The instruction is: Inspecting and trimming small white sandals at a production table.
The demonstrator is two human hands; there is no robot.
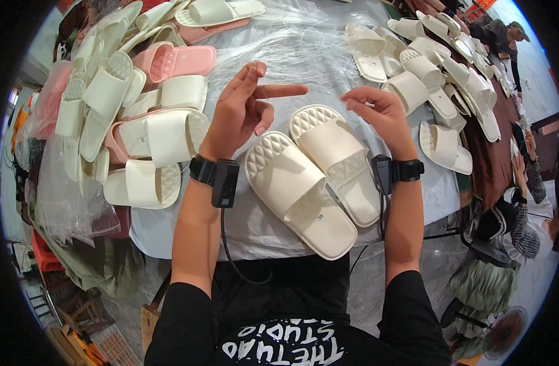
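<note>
Both hands hover empty, fingers loosely spread, left hand (246, 107) and right hand (380, 110), above two cream quilted rubber slide sandals (316, 177), possibly pinching a clear thread.

Two cream slide sandals lie side by side on the grey table (304, 55), soles down — the left sandal (299, 194) nearer the table's edge, the right sandal (340, 161) touching it. Both have quilted heel beds and broad plain straps, toes pointing toward the person.
</note>
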